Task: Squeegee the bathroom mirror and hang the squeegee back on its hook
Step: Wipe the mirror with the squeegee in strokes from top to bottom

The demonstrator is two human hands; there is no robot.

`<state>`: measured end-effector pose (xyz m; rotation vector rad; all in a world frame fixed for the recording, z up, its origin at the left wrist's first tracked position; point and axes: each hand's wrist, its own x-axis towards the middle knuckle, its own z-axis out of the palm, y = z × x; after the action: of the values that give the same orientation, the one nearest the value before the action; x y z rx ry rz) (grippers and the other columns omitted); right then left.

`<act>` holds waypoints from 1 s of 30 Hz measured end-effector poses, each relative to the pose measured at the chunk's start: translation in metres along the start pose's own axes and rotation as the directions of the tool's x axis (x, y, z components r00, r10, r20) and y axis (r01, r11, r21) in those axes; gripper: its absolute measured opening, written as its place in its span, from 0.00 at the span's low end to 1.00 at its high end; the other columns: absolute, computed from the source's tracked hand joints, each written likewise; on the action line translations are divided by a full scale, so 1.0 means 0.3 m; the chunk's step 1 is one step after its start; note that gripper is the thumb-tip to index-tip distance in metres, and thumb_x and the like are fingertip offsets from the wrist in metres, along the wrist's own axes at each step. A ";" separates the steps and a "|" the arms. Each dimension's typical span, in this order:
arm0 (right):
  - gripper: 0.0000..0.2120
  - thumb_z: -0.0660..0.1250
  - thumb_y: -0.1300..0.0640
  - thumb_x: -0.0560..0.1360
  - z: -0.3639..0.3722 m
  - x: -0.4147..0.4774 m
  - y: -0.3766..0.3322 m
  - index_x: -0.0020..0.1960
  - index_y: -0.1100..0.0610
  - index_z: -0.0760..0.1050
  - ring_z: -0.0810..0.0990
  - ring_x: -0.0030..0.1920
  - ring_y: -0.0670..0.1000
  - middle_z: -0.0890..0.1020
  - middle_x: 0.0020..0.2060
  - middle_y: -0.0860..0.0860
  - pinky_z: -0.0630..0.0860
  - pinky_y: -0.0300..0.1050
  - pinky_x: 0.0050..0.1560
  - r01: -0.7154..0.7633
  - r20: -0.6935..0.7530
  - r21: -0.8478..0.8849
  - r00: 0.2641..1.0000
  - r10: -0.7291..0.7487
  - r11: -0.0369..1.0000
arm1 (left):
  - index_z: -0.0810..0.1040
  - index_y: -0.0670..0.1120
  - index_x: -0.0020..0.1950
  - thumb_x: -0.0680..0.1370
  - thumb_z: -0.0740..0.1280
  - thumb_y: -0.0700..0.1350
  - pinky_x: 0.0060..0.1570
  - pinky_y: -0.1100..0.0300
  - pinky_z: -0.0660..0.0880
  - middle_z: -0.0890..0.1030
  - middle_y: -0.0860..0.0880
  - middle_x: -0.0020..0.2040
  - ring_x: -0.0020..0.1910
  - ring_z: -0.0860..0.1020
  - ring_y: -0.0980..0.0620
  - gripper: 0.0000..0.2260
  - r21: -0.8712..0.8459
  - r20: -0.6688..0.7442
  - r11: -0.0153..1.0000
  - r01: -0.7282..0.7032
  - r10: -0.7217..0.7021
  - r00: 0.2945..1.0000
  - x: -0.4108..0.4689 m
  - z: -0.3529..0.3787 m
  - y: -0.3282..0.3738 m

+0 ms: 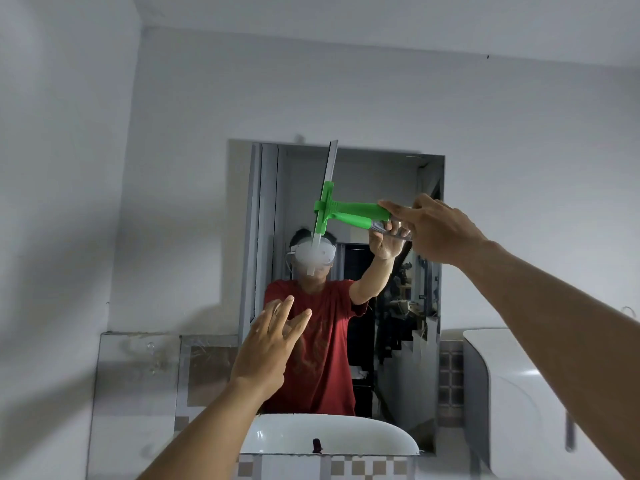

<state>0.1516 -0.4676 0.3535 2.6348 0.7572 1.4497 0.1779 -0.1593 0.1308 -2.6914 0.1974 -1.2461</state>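
The frameless mirror [394, 188] hangs on the white wall ahead and reflects a person in a red shirt. A green squeegee [349, 211] is held against the glass, its handle lying sideways and its long grey blade [327, 181] standing almost upright near the mirror's left half. My right hand [433, 226] grips the handle's end from the right. My left hand [268, 344] hovers lower down in front of the mirror, fingers spread, holding nothing. No hook for the squeegee is visible.
A white basin [329, 434] shows at the mirror's bottom edge. A white curved cabinet or appliance [519, 393] stands at the right. Checkered tiles [363, 467] run below the mirror, and a glossy panel [138, 368] covers the wall at lower left.
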 end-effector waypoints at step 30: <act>0.29 0.55 0.61 0.83 0.156 -0.188 -0.042 0.79 0.41 0.54 0.76 0.43 0.56 0.74 0.54 0.57 0.77 0.50 0.39 -0.278 -0.091 0.212 0.949 0.302 0.937 | 0.67 0.43 0.75 0.72 0.69 0.42 0.63 0.46 0.74 0.69 0.41 0.71 0.68 0.68 0.40 0.31 -0.006 -0.252 1.000 -0.008 0.006 0.968 0.169 -0.336 -0.189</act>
<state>0.1593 -0.4718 0.2796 2.9336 0.5621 1.7038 0.1361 -0.1233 0.2446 -2.5277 0.2426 -1.5859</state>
